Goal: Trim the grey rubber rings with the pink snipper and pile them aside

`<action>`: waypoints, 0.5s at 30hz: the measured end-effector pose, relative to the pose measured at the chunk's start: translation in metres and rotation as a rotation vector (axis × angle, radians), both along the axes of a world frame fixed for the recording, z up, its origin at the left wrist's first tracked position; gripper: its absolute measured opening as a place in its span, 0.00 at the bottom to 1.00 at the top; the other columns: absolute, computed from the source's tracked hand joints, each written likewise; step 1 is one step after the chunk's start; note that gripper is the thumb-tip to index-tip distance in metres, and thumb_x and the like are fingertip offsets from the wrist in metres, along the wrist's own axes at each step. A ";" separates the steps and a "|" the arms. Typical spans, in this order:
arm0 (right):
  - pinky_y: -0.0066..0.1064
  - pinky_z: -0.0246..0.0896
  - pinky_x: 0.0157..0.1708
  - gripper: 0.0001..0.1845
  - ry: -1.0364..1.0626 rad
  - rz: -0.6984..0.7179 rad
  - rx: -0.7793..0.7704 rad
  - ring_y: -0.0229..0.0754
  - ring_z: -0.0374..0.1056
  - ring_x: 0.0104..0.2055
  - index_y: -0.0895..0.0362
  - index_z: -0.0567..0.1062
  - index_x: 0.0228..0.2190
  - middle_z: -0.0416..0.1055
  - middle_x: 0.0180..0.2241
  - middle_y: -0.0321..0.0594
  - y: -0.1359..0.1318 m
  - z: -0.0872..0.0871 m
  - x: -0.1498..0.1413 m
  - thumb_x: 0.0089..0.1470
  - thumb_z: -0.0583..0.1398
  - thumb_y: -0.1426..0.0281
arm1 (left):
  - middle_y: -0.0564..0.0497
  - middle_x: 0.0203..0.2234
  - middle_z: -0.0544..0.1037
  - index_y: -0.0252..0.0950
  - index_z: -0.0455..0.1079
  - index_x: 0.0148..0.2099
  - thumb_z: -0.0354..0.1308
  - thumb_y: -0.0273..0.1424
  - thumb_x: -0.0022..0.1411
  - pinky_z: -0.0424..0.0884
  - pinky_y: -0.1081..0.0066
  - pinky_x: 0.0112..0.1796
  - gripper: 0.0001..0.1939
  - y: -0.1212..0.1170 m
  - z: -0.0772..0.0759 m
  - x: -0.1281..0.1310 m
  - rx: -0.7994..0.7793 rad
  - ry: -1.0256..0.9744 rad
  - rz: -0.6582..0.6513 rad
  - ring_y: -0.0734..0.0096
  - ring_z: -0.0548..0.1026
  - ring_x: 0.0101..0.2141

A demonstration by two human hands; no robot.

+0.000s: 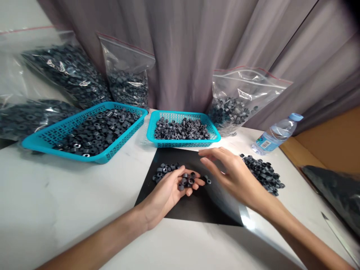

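Note:
My left hand [168,189] lies palm up on a black mat [194,204], its fingers cupped round several small dark ring-shaped parts [187,180]. A small cluster of the same rings [164,169] lies on the mat just behind it. My right hand [230,174] hovers palm down over the mat's right side with fingers spread and slightly bent, its fingertips close to a ring [207,180] beside the left fingers. It holds nothing that I can see.
Two turquoise baskets of dark rings stand behind the mat, a large one [42,144] at left and a small one [182,143] in the middle. A loose pile of rings [263,173], a water bottle [277,134] and several plastic bags of rings [126,80] surround them.

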State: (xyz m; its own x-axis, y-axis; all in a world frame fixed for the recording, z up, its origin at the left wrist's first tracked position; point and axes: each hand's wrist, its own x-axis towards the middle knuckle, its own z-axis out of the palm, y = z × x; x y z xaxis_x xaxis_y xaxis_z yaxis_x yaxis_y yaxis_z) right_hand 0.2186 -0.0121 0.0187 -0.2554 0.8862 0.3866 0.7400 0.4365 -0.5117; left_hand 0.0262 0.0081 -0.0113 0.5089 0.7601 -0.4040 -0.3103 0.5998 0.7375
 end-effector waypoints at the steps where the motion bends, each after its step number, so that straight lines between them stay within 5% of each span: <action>1: 0.42 0.67 0.47 0.10 -0.065 0.003 -0.062 0.49 0.71 0.47 0.51 0.73 0.47 0.74 0.45 0.44 0.001 0.000 0.007 0.66 0.56 0.66 | 0.41 0.33 0.81 0.29 0.77 0.38 0.53 0.36 0.69 0.66 0.72 0.33 0.16 0.001 0.001 -0.001 0.007 0.005 -0.010 0.69 0.73 0.33; 5: 0.39 0.67 0.43 0.17 -0.253 0.111 -0.270 0.48 0.70 0.46 0.50 0.71 0.50 0.70 0.47 0.44 0.001 -0.011 0.020 0.60 0.63 0.63 | 0.42 0.34 0.82 0.29 0.77 0.40 0.55 0.36 0.68 0.66 0.72 0.32 0.15 0.002 0.004 -0.004 0.064 0.021 -0.038 0.70 0.74 0.32; 7: 0.36 0.66 0.39 0.12 -0.273 0.139 -0.305 0.46 0.70 0.42 0.51 0.71 0.46 0.68 0.44 0.42 0.001 -0.020 0.017 0.60 0.63 0.64 | 0.42 0.35 0.82 0.30 0.77 0.41 0.55 0.36 0.68 0.66 0.72 0.32 0.15 0.002 0.003 -0.005 0.109 0.026 -0.046 0.70 0.75 0.33; 10: 0.31 0.63 0.35 0.01 -0.227 0.157 -0.306 0.40 0.68 0.35 0.53 0.71 0.37 0.67 0.38 0.38 0.002 -0.029 0.009 0.64 0.58 0.71 | 0.41 0.37 0.82 0.29 0.77 0.43 0.54 0.35 0.69 0.66 0.72 0.32 0.15 0.002 0.002 -0.006 0.155 0.027 -0.052 0.69 0.76 0.34; 15: 0.30 0.61 0.35 0.05 -0.090 0.176 -0.307 0.38 0.66 0.34 0.53 0.73 0.36 0.67 0.35 0.37 0.007 -0.025 0.009 0.63 0.58 0.74 | 0.42 0.34 0.83 0.29 0.76 0.42 0.52 0.36 0.71 0.66 0.73 0.31 0.16 0.000 0.006 -0.005 0.137 0.082 -0.042 0.70 0.76 0.33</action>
